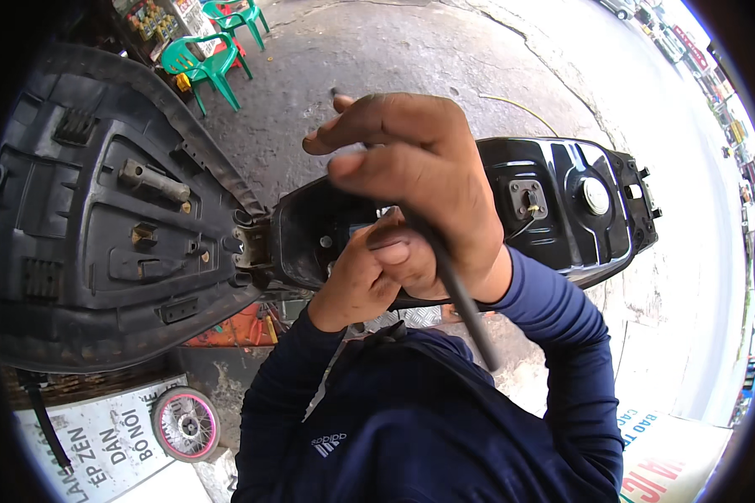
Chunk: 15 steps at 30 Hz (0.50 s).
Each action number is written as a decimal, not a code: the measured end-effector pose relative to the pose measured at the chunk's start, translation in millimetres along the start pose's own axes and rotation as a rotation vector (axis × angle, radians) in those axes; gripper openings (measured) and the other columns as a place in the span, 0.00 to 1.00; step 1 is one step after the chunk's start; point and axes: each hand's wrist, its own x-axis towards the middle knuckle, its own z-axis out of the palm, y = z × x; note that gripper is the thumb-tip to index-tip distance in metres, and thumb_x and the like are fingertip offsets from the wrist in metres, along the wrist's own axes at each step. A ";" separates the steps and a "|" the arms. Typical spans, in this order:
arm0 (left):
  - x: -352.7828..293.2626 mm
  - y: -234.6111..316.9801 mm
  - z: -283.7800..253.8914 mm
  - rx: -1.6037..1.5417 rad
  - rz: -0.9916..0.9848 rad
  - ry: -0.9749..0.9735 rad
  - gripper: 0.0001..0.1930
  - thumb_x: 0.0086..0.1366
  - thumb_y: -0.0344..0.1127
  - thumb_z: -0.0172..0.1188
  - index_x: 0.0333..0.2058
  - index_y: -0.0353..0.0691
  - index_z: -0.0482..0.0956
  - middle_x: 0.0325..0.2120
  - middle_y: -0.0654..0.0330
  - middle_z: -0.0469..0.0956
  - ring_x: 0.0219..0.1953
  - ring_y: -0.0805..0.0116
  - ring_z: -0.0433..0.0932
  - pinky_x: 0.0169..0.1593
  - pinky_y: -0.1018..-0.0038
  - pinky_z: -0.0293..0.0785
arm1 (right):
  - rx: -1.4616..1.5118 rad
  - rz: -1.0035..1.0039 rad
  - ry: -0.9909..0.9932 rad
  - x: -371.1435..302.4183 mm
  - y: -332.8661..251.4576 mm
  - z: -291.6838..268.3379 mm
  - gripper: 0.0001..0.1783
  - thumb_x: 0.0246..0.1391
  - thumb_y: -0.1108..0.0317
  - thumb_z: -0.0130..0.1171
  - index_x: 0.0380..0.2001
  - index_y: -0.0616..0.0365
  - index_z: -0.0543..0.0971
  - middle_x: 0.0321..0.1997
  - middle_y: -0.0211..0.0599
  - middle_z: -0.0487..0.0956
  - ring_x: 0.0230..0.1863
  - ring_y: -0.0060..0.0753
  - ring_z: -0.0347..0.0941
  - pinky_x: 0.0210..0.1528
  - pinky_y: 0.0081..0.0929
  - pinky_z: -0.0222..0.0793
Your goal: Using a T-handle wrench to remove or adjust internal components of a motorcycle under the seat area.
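While the right hand is curling loosely about a dark rod, the left hand is meeting it just below; how far the left hand is closing cannot be told.
Rod: slanting, its long axis running upper left to lower right, the lower end pointing past the right wrist toward the wearer's body.
Beneath the hands: a black storage bin is standing uncovered.
Left of it: a black seat is lying tipped back, underside showing.
Right of it: a black fuel tank is carrying a round silver cap.
Surface: grey, cracked paving is spreading beyond.
Surroundings, open-air: green plastic chairs are standing upper left; a pink-rimmed wheel is resting lower left, by a white signboard; a pale road is curving along the right.
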 end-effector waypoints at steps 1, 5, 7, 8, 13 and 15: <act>3.6 17.1 3.0 0.111 0.002 0.086 0.10 0.66 0.22 0.54 0.46 0.32 0.73 0.36 0.51 0.77 0.33 0.64 0.76 0.39 0.72 0.73 | 0.306 0.363 0.228 -4.3 -9.4 3.5 0.24 0.59 0.48 0.59 0.46 0.58 0.77 0.48 0.46 0.77 0.51 0.44 0.75 0.51 0.42 0.74; -5.7 4.9 0.8 0.052 -0.316 -0.069 0.11 0.66 0.24 0.58 0.47 0.33 0.76 0.33 0.53 0.81 0.36 0.59 0.82 0.42 0.71 0.76 | 0.928 0.879 0.068 2.2 -1.2 -25.1 0.37 0.66 0.35 0.40 0.42 0.65 0.74 0.37 0.49 0.81 0.41 0.42 0.83 0.39 0.33 0.82; -6.8 4.7 8.0 0.218 -0.169 0.049 0.10 0.67 0.25 0.60 0.46 0.33 0.76 0.34 0.53 0.81 0.37 0.63 0.83 0.42 0.71 0.77 | 0.861 0.963 -0.025 10.6 1.9 -30.4 0.46 0.64 0.28 0.30 0.42 0.68 0.72 0.35 0.58 0.81 0.41 0.50 0.83 0.32 0.32 0.83; -6.7 9.9 13.2 0.268 -0.157 0.129 0.09 0.67 0.24 0.59 0.45 0.33 0.77 0.36 0.53 0.82 0.37 0.67 0.83 0.42 0.72 0.78 | 1.013 1.097 -0.069 14.1 2.8 -34.2 0.47 0.64 0.28 0.29 0.41 0.68 0.73 0.34 0.58 0.81 0.40 0.46 0.84 0.30 0.29 0.82; -8.7 22.8 29.2 0.065 -0.249 0.292 0.05 0.68 0.22 0.57 0.40 0.34 0.80 0.35 0.57 0.83 0.37 0.71 0.82 0.42 0.74 0.78 | 0.841 1.186 -0.084 8.4 -7.3 -39.3 0.34 0.69 0.42 0.43 0.42 0.70 0.75 0.32 0.46 0.83 0.26 0.31 0.79 0.28 0.25 0.76; -3.2 28.7 24.8 0.288 -0.187 0.232 0.06 0.67 0.20 0.58 0.41 0.34 0.79 0.33 0.57 0.82 0.37 0.72 0.82 0.42 0.74 0.79 | 0.910 1.201 0.008 1.8 -25.8 -40.8 0.27 0.63 0.53 0.57 0.47 0.72 0.74 0.38 0.50 0.81 0.29 0.35 0.80 0.30 0.28 0.77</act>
